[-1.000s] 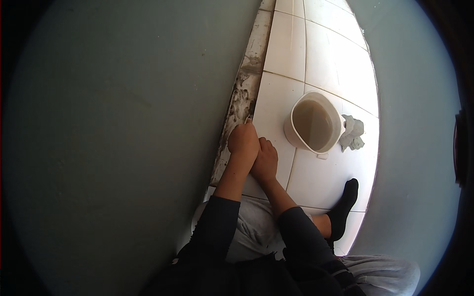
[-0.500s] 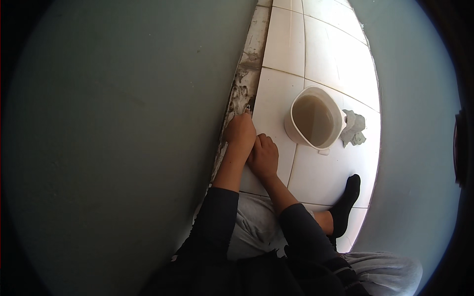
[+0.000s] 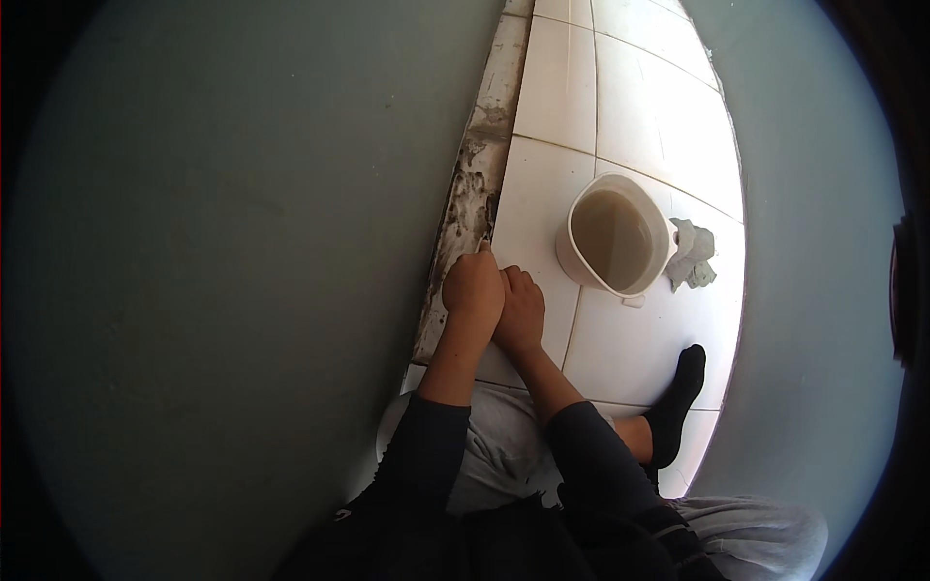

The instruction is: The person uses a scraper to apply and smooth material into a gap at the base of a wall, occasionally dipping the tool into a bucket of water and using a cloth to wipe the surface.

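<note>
Left hand [image 3: 473,288], right hand [image 3: 520,310]: fingers curled, grip unclear; one strip [image 3: 470,198] runs lengthwise along the floor's [image 3: 644,102] left edge; one bucket [image 3: 570,254], one cloth [image 3: 691,254].

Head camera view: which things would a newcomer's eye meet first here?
Probably the white container of murky, brownish liquid, standing on white floor tiles right of centre, with a crumpled grey cloth at its right side. Next would come the left hand, over the dark-stained strip along the left wall, with the right hand close beside it.
</note>
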Available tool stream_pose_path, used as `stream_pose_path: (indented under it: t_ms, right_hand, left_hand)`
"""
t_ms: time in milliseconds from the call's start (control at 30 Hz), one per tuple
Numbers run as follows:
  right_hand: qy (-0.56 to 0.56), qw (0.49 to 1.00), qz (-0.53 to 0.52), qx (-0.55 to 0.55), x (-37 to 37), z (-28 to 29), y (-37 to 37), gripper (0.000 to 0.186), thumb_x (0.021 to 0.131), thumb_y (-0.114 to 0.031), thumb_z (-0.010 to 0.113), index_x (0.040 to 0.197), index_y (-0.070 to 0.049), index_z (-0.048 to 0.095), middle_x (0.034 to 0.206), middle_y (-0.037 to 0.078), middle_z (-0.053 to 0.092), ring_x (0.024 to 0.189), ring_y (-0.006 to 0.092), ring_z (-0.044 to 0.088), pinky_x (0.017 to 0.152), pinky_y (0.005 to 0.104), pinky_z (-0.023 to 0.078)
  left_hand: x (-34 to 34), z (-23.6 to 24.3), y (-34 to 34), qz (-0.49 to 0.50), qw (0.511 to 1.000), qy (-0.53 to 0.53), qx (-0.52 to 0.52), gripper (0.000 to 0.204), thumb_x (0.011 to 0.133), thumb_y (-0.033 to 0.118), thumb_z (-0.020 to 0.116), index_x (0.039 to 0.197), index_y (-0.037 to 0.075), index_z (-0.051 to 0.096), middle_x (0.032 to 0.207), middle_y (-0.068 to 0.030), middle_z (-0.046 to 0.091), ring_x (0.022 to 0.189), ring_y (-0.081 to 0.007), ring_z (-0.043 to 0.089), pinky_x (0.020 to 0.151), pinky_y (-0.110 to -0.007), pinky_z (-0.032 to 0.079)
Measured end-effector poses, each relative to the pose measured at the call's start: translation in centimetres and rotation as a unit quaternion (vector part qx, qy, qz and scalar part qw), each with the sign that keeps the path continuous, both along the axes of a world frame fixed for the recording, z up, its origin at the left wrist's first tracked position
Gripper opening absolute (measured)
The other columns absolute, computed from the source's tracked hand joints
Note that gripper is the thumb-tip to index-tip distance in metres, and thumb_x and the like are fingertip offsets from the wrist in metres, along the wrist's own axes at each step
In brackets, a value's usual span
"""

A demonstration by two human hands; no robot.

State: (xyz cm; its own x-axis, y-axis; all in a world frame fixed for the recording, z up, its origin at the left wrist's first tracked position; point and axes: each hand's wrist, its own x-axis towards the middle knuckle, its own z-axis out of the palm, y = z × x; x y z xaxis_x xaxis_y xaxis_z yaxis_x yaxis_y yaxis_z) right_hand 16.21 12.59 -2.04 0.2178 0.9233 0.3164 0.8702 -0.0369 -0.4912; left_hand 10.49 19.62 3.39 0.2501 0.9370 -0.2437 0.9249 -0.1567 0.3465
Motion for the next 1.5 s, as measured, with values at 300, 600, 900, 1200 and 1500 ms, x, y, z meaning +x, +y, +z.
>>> stream_pose_path:
  t_ms: [300,600,900,1200,1500]
  right_hand:
    - [-0.011,1.0,-0.006,-0.007,0.2,0.1,0.0,0.018,0.068,-0.013,0.056,0.084,-0.006,0.051,0.081,0.007,0.048,0.076,0.0242,0.049,0.063,0.0354,0.039]
    - [-0.01,1.0,-0.005,-0.001,-0.1,-0.1,0.0,0.018,0.067,-0.015,0.056,0.083,-0.007,0.051,0.081,0.007,0.047,0.075,0.0242,0.049,0.063,0.0355,0.039]
    - [-0.016,1.0,-0.009,-0.004,-0.3,0.2,0.0,0.017,0.068,-0.013,0.055,0.084,-0.007,0.052,0.081,0.007,0.048,0.075,0.0236,0.049,0.063,0.0353,0.039]
    - [-0.015,1.0,-0.009,0.007,-0.2,0.2,0.1,0.016,0.068,-0.011,0.054,0.083,-0.007,0.051,0.08,0.007,0.047,0.074,0.0237,0.049,0.062,0.0355,0.039]
    - [-0.012,1.0,-0.004,0.009,-0.6,0.4,0.2,0.016,0.067,-0.012,0.055,0.082,-0.006,0.051,0.08,0.007,0.047,0.074,0.024,0.049,0.062,0.0358,0.039]
  left_hand:
    - [0.1,0.4,0.1,-0.009,1.0,-0.001,-0.013,0.029,0.091,0.016,0.038,0.093,-0.001,0.061,0.087,-0.0199,0.063,0.083,-0.0337,0.063,0.068,-0.041,0.052]
    - [0.0,0.2,0.7,-0.008,1.0,-0.005,-0.016,0.03,0.091,0.016,0.037,0.09,-0.001,0.061,0.086,-0.0196,0.063,0.083,-0.0343,0.062,0.071,-0.043,0.051]
    - [-0.4,0.7,1.1,0.004,0.998,-0.037,-0.043,0.028,0.089,0.014,0.039,0.097,-0.003,0.06,0.086,-0.0249,0.06,0.083,-0.0389,0.059,0.075,-0.044,0.047]
    - [-0.4,0.0,1.9,-0.008,0.998,-0.046,-0.049,0.029,0.089,0.016,0.039,0.097,-0.001,0.061,0.085,-0.0245,0.06,0.081,-0.0387,0.059,0.072,-0.045,0.047]
    - [-0.5,0.2,2.2,-0.019,0.999,-0.031,-0.019,0.036,0.093,0.019,0.034,0.084,-0.002,0.062,0.082,-0.0196,0.063,0.079,-0.0344,0.062,0.069,-0.042,0.051]
